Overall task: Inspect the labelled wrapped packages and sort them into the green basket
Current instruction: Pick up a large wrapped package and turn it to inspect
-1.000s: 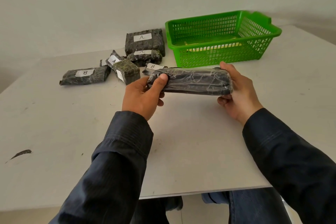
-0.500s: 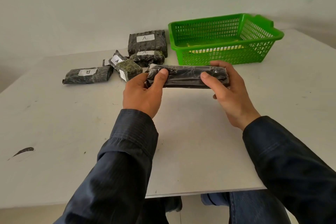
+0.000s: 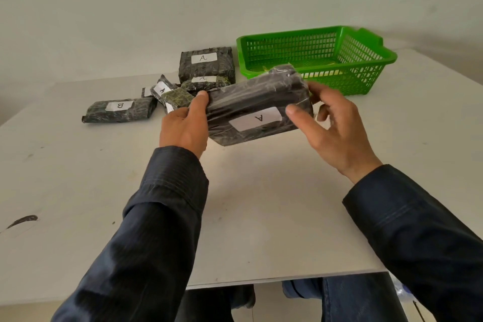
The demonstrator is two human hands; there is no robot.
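Note:
Both hands hold a dark plastic-wrapped package (image 3: pixel 251 102) above the table, tilted so its white label marked A faces me. My left hand (image 3: pixel 185 125) grips its left end, thumb on top. My right hand (image 3: pixel 332 128) grips its right end, thumb beside the label. The green basket (image 3: pixel 366 78) stands just behind the package at the back right; something pale yellow shows on its floor. Several more wrapped packages lie at the back left: a large one marked A (image 3: pixel 206 63), a flatter A package (image 3: pixel 205 82) before it, and one marked B (image 3: pixel 120 110).
Two small wrapped packages (image 3: pixel 167 94) lie between the B package and the A stack. The white table (image 3: pixel 261 204) has a black smear (image 3: pixel 22 221) near its left edge. Its front edge runs just above my knees. A plain wall stands behind.
The package was held flat and edge-on before; it has been lifted and turned so its A label faces me. My right thumb moved onto the labelled face.

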